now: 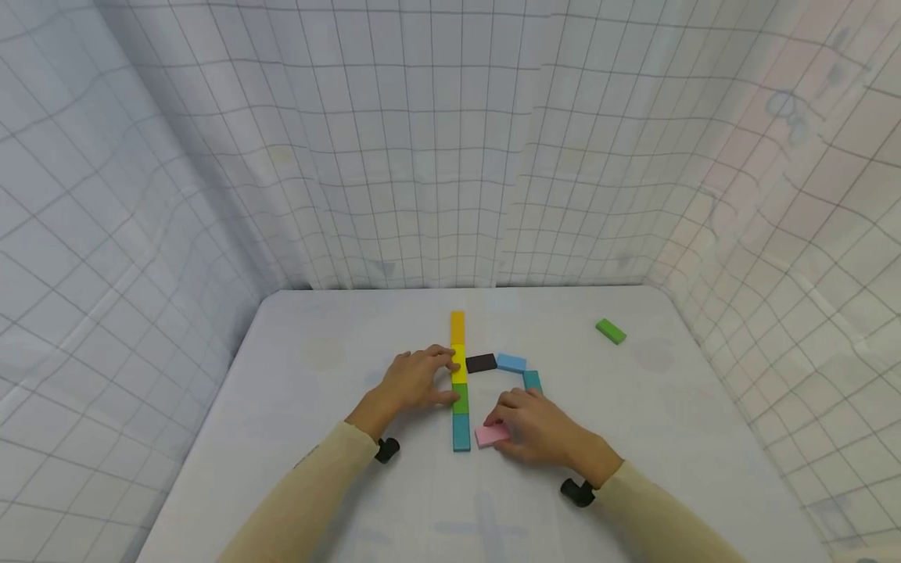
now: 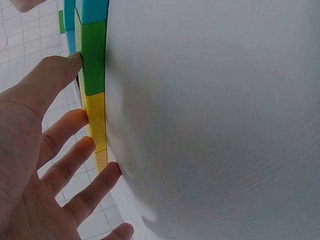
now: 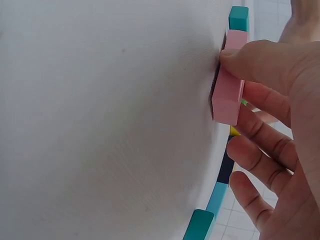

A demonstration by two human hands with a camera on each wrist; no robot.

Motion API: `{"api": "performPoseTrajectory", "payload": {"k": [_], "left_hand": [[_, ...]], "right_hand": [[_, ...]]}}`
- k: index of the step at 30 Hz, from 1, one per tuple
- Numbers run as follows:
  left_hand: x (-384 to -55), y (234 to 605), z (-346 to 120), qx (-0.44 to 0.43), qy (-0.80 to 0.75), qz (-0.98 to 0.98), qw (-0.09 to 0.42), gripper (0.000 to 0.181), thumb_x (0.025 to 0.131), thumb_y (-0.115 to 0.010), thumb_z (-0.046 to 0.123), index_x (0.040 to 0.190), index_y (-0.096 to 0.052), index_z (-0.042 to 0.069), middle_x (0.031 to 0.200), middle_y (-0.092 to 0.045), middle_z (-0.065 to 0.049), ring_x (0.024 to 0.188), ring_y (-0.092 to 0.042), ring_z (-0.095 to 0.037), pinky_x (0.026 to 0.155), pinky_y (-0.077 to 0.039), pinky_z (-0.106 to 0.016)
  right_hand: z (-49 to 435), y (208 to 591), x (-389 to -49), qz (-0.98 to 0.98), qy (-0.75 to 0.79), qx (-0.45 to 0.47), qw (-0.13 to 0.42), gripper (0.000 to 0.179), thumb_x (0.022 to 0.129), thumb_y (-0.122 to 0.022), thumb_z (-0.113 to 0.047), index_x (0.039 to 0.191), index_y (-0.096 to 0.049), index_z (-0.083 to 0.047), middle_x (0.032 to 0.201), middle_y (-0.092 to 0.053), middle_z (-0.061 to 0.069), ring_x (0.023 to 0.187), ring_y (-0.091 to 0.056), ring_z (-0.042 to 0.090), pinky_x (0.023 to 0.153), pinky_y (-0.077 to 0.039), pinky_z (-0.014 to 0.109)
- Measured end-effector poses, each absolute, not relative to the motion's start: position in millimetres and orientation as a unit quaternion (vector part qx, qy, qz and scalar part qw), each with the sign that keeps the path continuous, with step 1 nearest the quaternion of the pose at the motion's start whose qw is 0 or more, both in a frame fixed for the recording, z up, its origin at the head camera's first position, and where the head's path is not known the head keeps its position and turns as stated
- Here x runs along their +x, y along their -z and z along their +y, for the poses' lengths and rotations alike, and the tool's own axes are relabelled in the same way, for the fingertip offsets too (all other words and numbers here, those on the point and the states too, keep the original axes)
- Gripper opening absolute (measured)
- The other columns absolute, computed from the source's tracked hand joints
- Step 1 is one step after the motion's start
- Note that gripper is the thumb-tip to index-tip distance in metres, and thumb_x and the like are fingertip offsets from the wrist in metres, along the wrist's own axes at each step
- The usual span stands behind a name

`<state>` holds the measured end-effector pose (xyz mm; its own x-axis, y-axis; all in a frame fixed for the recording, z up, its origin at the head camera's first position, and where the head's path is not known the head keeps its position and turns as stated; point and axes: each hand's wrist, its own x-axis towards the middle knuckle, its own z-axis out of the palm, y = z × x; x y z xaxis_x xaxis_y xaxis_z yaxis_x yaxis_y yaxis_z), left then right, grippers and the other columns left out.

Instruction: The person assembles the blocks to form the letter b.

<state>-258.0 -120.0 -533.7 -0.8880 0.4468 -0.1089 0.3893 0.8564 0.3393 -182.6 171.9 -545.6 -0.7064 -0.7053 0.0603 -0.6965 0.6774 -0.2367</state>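
A straight column of blocks runs away from me: teal (image 1: pixel 461 435), green (image 1: pixel 461 400), yellow (image 1: pixel 461 375) and orange (image 1: pixel 457 327), end to end. My left hand (image 1: pixel 414 379) rests against its left side, fingers spread; in the left wrist view the thumb meets the green block and fingertips lie along the yellow one. To the right of the column's near end, my right hand (image 1: pixel 540 426) pinches a pink block (image 3: pixel 231 90) between thumb and fingers, low over the table. Beyond that hand, a black block (image 1: pixel 482 363), a light blue block (image 1: pixel 511 363) and another teal block (image 1: pixel 533 380) form a curve.
A loose green block (image 1: pixel 611 331) lies at the far right of the white table (image 1: pixel 338 500). Hanging white sheets with a grid pattern (image 1: pixel 422 156) enclose the table at the back and both sides.
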Motion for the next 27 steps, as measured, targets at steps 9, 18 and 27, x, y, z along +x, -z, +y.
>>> {"api": "performPoseTrajectory", "payload": {"k": [9, 18, 27], "left_hand": [[-256.2, 533.1, -120.9, 0.217, -0.160, 0.958, 0.096, 0.055, 0.100, -0.091, 0.056, 0.144, -0.081, 0.025, 0.175, -0.062, -0.001, 0.155, -0.066, -0.038, 0.135, -0.044, -0.075], [-257.3, 533.2, -120.1, 0.219, -0.151, 0.960, 0.089, 0.056, 0.099, -0.091, 0.056, 0.145, -0.081, 0.026, 0.175, -0.062, -0.001, 0.154, -0.067, -0.036, 0.135, -0.045, -0.074], [-257.0, 532.3, -119.6, 0.220, -0.151, 0.960, 0.085, 0.055, 0.099, -0.091, 0.057, 0.144, -0.081, 0.026, 0.174, -0.063, -0.001, 0.153, -0.068, -0.036, 0.133, -0.047, -0.074]], "right_hand": [[170.6, 550.7, -183.1, 0.917, 0.116, -0.382, 0.026, 0.033, 0.103, -0.091, -0.044, 0.132, -0.085, -0.028, 0.123, -0.076, -0.011, 0.114, -0.067, 0.009, 0.105, -0.061, 0.040], [167.9, 549.3, -183.7, 0.916, 0.123, -0.382, 0.025, 0.033, 0.102, -0.093, -0.040, 0.131, -0.085, -0.027, 0.122, -0.077, -0.010, 0.110, -0.066, 0.006, 0.099, -0.058, 0.036], [166.3, 549.7, -184.8, 0.911, 0.130, -0.389, 0.031, 0.033, 0.103, -0.092, -0.039, 0.133, -0.084, -0.027, 0.124, -0.077, -0.010, 0.108, -0.066, 0.005, 0.099, -0.059, 0.034]]}}
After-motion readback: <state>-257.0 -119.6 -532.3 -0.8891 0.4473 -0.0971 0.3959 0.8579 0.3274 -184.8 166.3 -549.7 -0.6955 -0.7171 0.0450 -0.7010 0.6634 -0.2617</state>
